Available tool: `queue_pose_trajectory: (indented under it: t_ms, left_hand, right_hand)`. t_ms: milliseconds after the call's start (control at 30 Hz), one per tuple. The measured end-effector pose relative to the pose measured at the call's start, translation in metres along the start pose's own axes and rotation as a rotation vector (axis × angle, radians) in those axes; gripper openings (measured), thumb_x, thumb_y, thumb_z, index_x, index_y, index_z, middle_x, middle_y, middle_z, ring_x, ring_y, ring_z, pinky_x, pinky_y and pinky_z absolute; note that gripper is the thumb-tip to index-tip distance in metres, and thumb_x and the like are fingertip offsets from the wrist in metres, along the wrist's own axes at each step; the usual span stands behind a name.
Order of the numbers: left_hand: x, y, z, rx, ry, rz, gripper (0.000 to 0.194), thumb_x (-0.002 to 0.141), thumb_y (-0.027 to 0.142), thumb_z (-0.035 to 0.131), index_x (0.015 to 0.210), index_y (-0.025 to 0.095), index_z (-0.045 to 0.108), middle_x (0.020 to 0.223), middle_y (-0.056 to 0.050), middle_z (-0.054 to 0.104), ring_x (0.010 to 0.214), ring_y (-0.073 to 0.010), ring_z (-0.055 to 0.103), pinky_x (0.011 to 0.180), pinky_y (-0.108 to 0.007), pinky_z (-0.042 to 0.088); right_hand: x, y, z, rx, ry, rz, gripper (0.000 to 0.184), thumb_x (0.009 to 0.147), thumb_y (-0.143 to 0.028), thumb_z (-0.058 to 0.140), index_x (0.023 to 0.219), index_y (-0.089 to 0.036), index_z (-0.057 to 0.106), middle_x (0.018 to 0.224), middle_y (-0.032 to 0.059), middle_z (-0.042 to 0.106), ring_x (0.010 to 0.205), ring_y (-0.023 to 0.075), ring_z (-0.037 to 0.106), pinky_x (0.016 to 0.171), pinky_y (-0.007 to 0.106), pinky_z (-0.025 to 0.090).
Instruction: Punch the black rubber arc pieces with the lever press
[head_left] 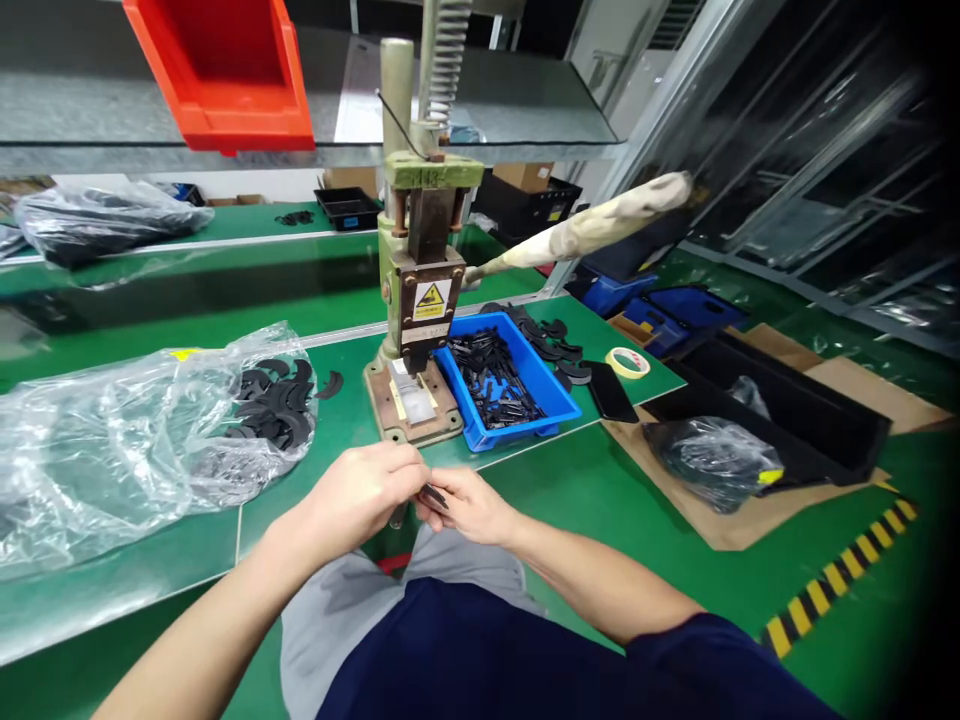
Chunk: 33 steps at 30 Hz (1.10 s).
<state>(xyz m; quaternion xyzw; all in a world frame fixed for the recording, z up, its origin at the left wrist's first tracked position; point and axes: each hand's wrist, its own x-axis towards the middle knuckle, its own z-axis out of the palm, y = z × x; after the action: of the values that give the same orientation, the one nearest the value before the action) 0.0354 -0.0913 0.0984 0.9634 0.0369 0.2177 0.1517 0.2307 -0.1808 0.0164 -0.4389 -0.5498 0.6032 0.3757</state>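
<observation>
My left hand [371,497] and my right hand [471,507] meet just in front of the table edge, above my lap. Between their closed fingers is a small black plastic piece [435,496], mostly covered. Another dark end [398,515] shows under my left hand; whether it belongs to the same piece I cannot tell. Straight ahead stands a hand press [429,285] with a metal fixture [412,398] on its base. Beside it, a blue bin [471,425] holds many small black parts [499,375]. Black curved pieces [279,400] lie at the mouth of a clear bag [112,430] on the left.
The press lever [592,225] sticks out to the upper right. More curved pieces [551,345], a tape roll [628,363] and a black phone-like slab [611,391] lie right of the bin. A red bin [247,130] overhangs the shelf. Cardboard [720,535] lies on the floor.
</observation>
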Motion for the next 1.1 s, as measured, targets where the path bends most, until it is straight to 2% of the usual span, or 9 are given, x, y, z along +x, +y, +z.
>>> queue_pose_trajectory:
  t_ms: [100, 200, 333, 400, 500, 600, 933, 1000, 1100]
  left_hand:
    - [-0.005, -0.008, 0.001, -0.112, 0.087, -0.047, 0.021, 0.098, 0.015, 0.047, 0.111, 0.017, 0.063, 0.103, -0.01, 0.069, 0.095, -0.0169, 0.067, 0.081, -0.026, 0.053]
    - [-0.014, -0.015, 0.004, -0.183, 0.158, -0.065, 0.022, 0.096, 0.012, 0.051, 0.113, 0.019, 0.062, 0.106, -0.009, 0.069, 0.098, -0.0161, 0.067, 0.085, -0.025, 0.054]
    - [-0.027, -0.012, 0.005, -0.059, 0.144, 0.021, 0.026, 0.096, 0.01, 0.05, 0.117, 0.019, 0.064, 0.106, -0.009, 0.071, 0.099, -0.0167, 0.068, 0.086, -0.026, 0.055]
    - [-0.031, -0.008, 0.003, 0.015, 0.148, 0.035, 0.027, 0.096, 0.013, 0.052, 0.118, 0.02, 0.064, 0.108, -0.01, 0.071, 0.102, -0.0191, 0.068, 0.089, -0.03, 0.056]
    - [-0.031, 0.0, 0.0, 0.1, 0.155, 0.062, 0.029, 0.097, 0.015, 0.051, 0.122, 0.02, 0.064, 0.109, -0.01, 0.072, 0.104, -0.0214, 0.069, 0.092, -0.035, 0.057]
    - [-0.027, 0.004, -0.001, 0.179, 0.132, 0.111, 0.031, 0.097, 0.012, 0.049, 0.124, 0.02, 0.063, 0.108, -0.01, 0.073, 0.104, -0.0222, 0.07, 0.093, -0.037, 0.059]
    - [-0.03, 0.003, 0.006, 0.116, 0.097, 0.126, 0.032, 0.096, 0.011, 0.049, 0.125, 0.019, 0.063, 0.112, -0.011, 0.073, 0.11, -0.0234, 0.068, 0.096, -0.038, 0.058]
    - [-0.033, -0.001, 0.012, 0.054, 0.115, 0.084, 0.029, 0.096, 0.012, 0.051, 0.122, 0.019, 0.064, 0.111, -0.011, 0.072, 0.107, -0.0213, 0.069, 0.093, -0.034, 0.058]
    - [-0.039, -0.012, 0.023, -0.038, 0.155, -0.078, 0.022, 0.096, 0.013, 0.052, 0.111, 0.017, 0.067, 0.104, -0.01, 0.073, 0.095, -0.0166, 0.07, 0.084, -0.026, 0.057]
  right_hand:
    - [0.003, -0.005, -0.005, -0.03, -0.051, -0.058, 0.054, 0.093, -0.065, 0.043, 0.088, -0.015, 0.061, 0.067, 0.0011, 0.063, 0.051, 0.0078, 0.054, 0.047, 0.02, 0.041]
    - [0.006, -0.016, -0.019, -0.105, -0.108, -0.118, 0.047, 0.093, -0.058, 0.05, 0.091, -0.014, 0.066, 0.074, 0.0038, 0.068, 0.055, 0.0095, 0.059, 0.052, 0.022, 0.047]
    - [0.009, -0.029, -0.036, -0.261, -0.012, -0.266, 0.031, 0.09, -0.042, 0.064, 0.104, -0.015, 0.07, 0.101, 0.0094, 0.072, 0.094, 0.0153, 0.067, 0.087, 0.03, 0.054]
    - [0.012, -0.031, -0.04, -0.38, 0.035, -0.408, 0.03, 0.09, -0.037, 0.063, 0.109, -0.015, 0.069, 0.114, 0.012, 0.07, 0.107, 0.017, 0.064, 0.094, 0.033, 0.053]
    - [0.018, -0.032, -0.041, -0.487, 0.011, -0.581, 0.026, 0.093, -0.035, 0.06, 0.108, -0.015, 0.069, 0.112, 0.0121, 0.071, 0.106, 0.0166, 0.065, 0.092, 0.032, 0.055]
    - [0.023, -0.033, -0.04, -0.537, -0.041, -0.656, 0.023, 0.095, -0.033, 0.057, 0.103, -0.016, 0.07, 0.105, 0.0109, 0.073, 0.104, 0.0161, 0.066, 0.097, 0.033, 0.053]
    - [0.028, -0.035, -0.043, -0.568, -0.287, -0.668, 0.025, 0.098, -0.034, 0.051, 0.097, -0.014, 0.067, 0.099, 0.0111, 0.069, 0.098, 0.0147, 0.063, 0.092, 0.027, 0.051]
    - [0.027, -0.032, -0.04, -0.537, -0.244, -0.584, 0.024, 0.096, -0.034, 0.055, 0.095, -0.014, 0.068, 0.097, 0.0094, 0.07, 0.095, 0.0141, 0.064, 0.09, 0.027, 0.052]
    - [0.025, -0.025, -0.038, -0.524, -0.067, -0.449, 0.023, 0.094, -0.035, 0.057, 0.097, -0.017, 0.07, 0.1, 0.0081, 0.071, 0.096, 0.015, 0.066, 0.092, 0.03, 0.052]
